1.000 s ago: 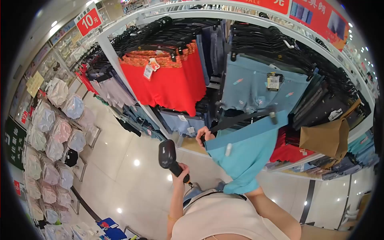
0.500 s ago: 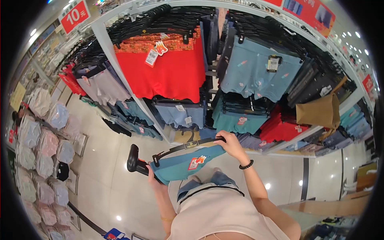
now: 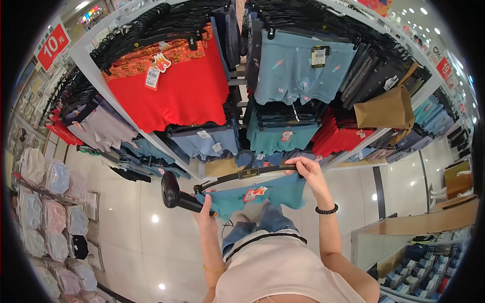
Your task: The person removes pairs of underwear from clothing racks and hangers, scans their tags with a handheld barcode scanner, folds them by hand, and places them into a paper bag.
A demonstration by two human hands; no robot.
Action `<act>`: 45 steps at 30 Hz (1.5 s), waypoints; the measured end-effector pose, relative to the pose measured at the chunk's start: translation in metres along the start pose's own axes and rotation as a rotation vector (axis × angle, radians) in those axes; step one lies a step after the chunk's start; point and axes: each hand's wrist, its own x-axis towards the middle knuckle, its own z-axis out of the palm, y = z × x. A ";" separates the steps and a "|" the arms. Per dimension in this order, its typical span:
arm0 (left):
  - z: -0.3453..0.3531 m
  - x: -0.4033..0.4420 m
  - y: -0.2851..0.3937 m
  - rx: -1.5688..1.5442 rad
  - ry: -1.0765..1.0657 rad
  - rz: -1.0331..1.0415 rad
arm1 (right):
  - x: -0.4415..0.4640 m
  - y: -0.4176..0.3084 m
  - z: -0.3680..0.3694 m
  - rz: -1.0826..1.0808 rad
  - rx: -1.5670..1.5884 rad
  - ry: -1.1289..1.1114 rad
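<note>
My left hand (image 3: 204,214) is closed around a black handheld barcode scanner (image 3: 172,189) and sits at the left end of the teal briefs (image 3: 280,191). The fingers there are partly hidden. My right hand (image 3: 312,174) pinches the right end of the black clothes hanger (image 3: 273,170). From this hanger the teal briefs hang in front of my body, with a red and white tag (image 3: 251,194) on the waistband. The hanger's hook points up toward the rack.
Ahead stands a white-framed rack (image 3: 113,103) with red shorts (image 3: 169,86) and blue shorts (image 3: 300,70) on hangers. A brown paper bag (image 3: 386,111) hangs at its right. Packaged garments (image 3: 53,214) hang at the left. A shelf with folded items (image 3: 424,265) is at lower right.
My right hand has moved right and the hanger lies more level, with the briefs spread wider. The scanner has moved slightly with my left hand. The rack appears shifted left in view.
</note>
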 end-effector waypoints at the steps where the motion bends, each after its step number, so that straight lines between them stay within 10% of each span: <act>1: 0.000 -0.001 0.000 -0.041 0.027 -0.033 | 0.001 -0.001 -0.002 0.012 0.026 -0.004; 10: 0.054 -0.010 -0.005 -0.059 -0.064 -0.049 | 0.032 -0.017 -0.052 -0.009 0.081 0.031; 13: 0.069 -0.009 -0.021 -0.017 -0.079 -0.092 | 0.034 -0.029 -0.030 -0.468 -1.008 0.583; 21: 0.107 -0.004 -0.070 0.335 -0.296 0.029 | 0.038 0.004 0.023 -0.258 -0.460 -0.236; 24: 0.127 -0.006 -0.067 0.315 -0.312 -0.043 | 0.047 0.003 0.013 -0.171 -0.048 -0.276; 37: 0.175 -0.019 -0.082 0.316 -0.292 0.030 | 0.155 -0.214 -0.034 -1.245 -0.534 0.123; 45: 0.188 -0.024 -0.098 0.398 -0.186 0.154 | 0.228 -0.239 -0.001 -1.313 -0.757 0.155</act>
